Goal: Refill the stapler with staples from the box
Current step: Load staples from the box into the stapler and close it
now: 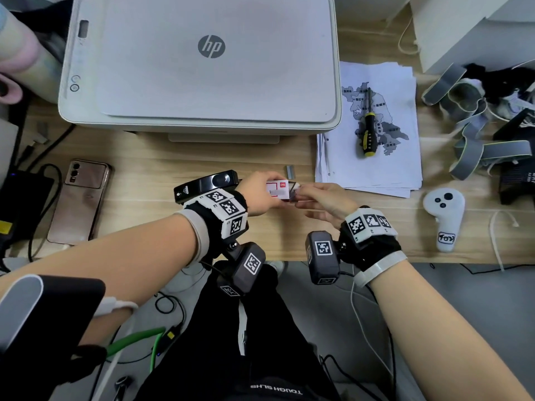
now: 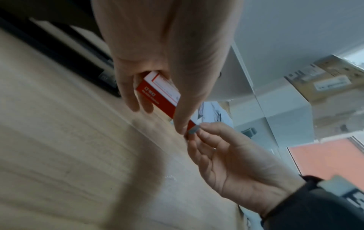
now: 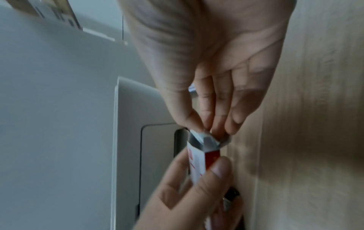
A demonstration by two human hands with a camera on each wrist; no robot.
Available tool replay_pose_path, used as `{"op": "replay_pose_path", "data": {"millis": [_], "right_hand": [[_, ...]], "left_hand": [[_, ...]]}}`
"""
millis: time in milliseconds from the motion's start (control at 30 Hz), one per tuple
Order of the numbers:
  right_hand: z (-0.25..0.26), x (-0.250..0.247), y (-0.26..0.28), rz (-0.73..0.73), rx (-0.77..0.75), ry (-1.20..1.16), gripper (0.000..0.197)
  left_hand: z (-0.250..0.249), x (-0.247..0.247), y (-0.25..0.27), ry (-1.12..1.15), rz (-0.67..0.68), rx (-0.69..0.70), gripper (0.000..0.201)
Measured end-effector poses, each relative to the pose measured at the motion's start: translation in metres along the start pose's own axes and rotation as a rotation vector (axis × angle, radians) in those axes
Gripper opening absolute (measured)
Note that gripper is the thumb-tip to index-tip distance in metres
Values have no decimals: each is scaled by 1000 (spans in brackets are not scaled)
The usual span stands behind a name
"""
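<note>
A small red and white staple box (image 1: 277,189) is held just above the wooden desk (image 1: 150,157), gripped by my left hand (image 1: 269,193) between thumb and fingers. At the box's right end, my right hand (image 1: 301,193) pinches the grey opened flap (image 3: 205,137). The left wrist view shows the box (image 2: 157,88) and the right hand's fingertips (image 2: 204,126) on that flap (image 2: 194,130). Behind my left wrist lies the black stapler (image 1: 207,183), partly hidden. A short grey staple strip (image 1: 290,171) lies on the desk beyond the box.
A white printer (image 1: 199,68) fills the back of the desk. A phone (image 1: 79,198) lies at the left. To the right are a paper stack (image 1: 373,169) with a screwdriver (image 1: 369,131) on it, a white controller (image 1: 444,215) and grey straps (image 1: 469,134).
</note>
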State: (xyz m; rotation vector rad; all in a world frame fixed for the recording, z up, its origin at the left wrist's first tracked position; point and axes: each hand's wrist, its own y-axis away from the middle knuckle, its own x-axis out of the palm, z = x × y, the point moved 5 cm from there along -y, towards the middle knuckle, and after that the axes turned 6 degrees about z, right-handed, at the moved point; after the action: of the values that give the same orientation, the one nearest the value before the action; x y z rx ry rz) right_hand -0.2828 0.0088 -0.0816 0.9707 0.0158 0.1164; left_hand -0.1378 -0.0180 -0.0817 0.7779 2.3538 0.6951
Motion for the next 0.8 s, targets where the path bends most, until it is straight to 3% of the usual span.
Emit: {"op": "replay_pose_path", "data": {"millis": [233, 400, 500, 567, 700, 800], "right_hand": [[5, -13, 5, -6, -40, 9, 4], [2, -17, 6, -28, -62, -53, 9], [-2, -21, 4, -35, -69, -98, 18], [-5, -23, 2, -38, -61, -145, 13], [-8, -26, -1, -29, -63, -278, 9], [-9, -31, 0, -61, -82, -231, 15]], "left_hand": [[1, 3, -1, 20, -40, 0, 50], [0, 10, 1, 64, 36, -21, 42], [4, 20, -1, -42, 102, -54, 37], [6, 27, -3, -111, 125, -76, 46], [4, 35, -10, -240, 104, -42, 49], [4, 40, -15, -330, 87, -20, 53]]}}
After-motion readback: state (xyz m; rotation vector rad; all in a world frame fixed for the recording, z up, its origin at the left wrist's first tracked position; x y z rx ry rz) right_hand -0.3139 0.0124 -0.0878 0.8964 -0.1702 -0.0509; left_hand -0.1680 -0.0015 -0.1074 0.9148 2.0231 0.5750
